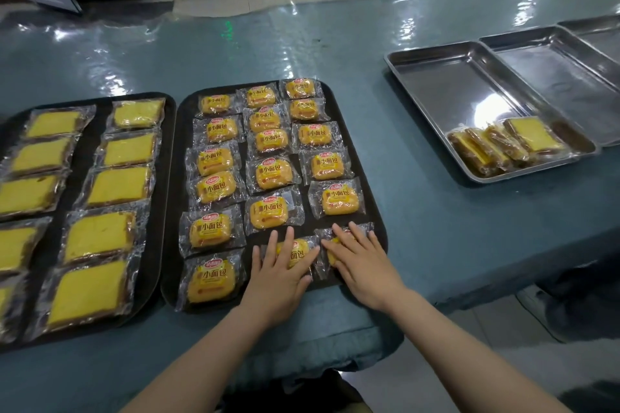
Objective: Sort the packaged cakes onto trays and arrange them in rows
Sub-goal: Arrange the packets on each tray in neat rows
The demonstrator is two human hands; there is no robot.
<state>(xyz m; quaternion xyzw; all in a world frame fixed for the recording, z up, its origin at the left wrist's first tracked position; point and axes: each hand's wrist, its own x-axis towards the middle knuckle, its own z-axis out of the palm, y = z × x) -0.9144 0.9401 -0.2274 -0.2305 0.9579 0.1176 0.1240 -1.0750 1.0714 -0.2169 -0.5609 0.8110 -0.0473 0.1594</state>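
A dark tray (375,211) in front of me holds several small orange packaged cakes in three rows. My left hand (280,273) lies flat, fingers spread, on the nearest cake (298,250) of the middle row. My right hand (360,258) lies flat on the nearest cake (332,256) of the right row, covering most of it. A second dark tray (166,144) on the left carries larger yellow sliced cakes (100,238) in two rows. A steel tray (436,77) at the right holds several more yellow sliced cakes (503,147) stacked at its near end.
The trays sit on a table with a glossy blue-green cover (302,37). Two more steel trays (550,57) lie beyond the first at the far right. The table's near edge and tiled floor (486,329) show at the lower right.
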